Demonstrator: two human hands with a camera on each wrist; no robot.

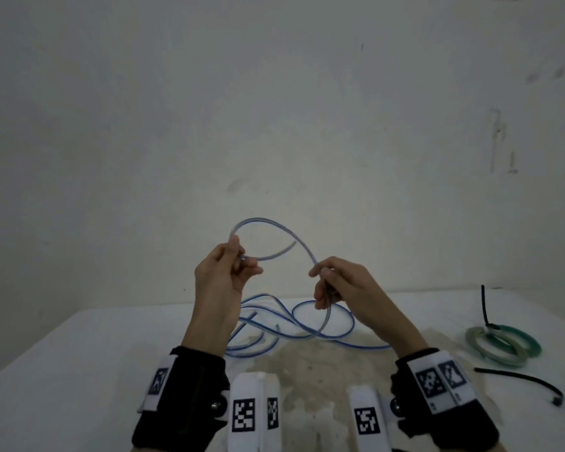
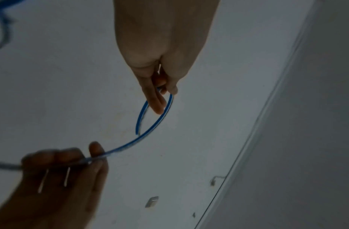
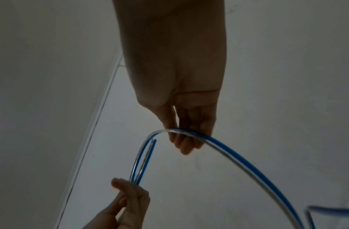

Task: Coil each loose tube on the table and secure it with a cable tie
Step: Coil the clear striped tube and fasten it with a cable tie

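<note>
Left hand [image 1: 221, 275]: pinches the blue-striped tube [image 1: 268, 225] near its free end.
Loop: arches up between both hands.
Right hand [image 1: 336, 283]: grips the tube further along.
Slack: lies tangled on the tabletop [image 1: 79, 353].
Head view only: green coil [image 1: 499, 344] tied, far right.

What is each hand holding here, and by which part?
Both hold the blue-striped tube: left hand pinches it near its free end, right hand grips it further along the raised loop.

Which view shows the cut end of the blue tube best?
The right wrist view: the tube end sits sharp, beside the strand rising from the left hand. The left wrist view shows it small and dim; the head view shows it blurred.
</note>
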